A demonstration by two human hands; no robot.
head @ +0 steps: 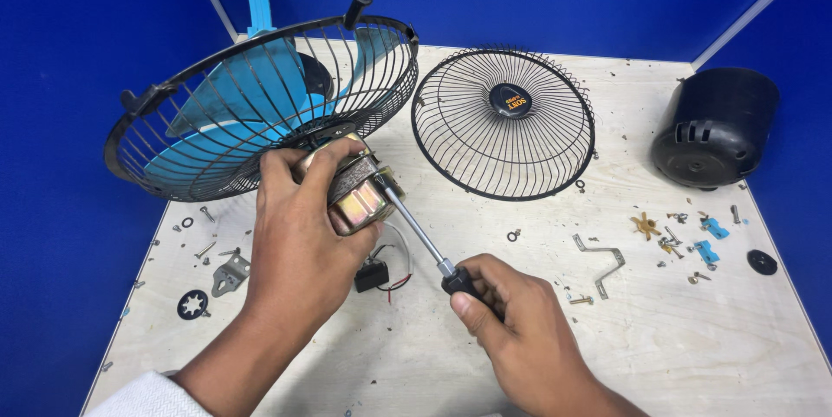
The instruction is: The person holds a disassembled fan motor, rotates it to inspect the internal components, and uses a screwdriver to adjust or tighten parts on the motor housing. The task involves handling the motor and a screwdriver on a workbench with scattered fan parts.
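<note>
Right hand (511, 317), nearest the viewer, palm down with wrist angled inward, fingers curled tight round the black handle of a screwdriver (420, 239); the steel shaft runs up and to the left from this hand, its tip meeting the fan motor (360, 192). Left hand (299, 226), forearm rising from a white sleeve (143, 395), wraps over the motor from above, thumb and fingers clamped on its brass-coloured casing, holding it clear of the worktop (676, 339). Just below the left hand, a small black capacitor (371, 276) with red and black wires lies on the worktop. Beyond the left hand, still joined to the motor, the rear fan guard (182, 122) tilts upward with the blue blade (251, 96) inside it. Left of that hand: a metal bracket (230, 274), a black toothed washer (192, 304) and loose screws. Beyond the right hand, the front grille (503, 127) lies flat; to its right, a bent metal strip (602, 259), scattered small parts (685, 239), and farthest off, the black motor cover (715, 127).
</note>
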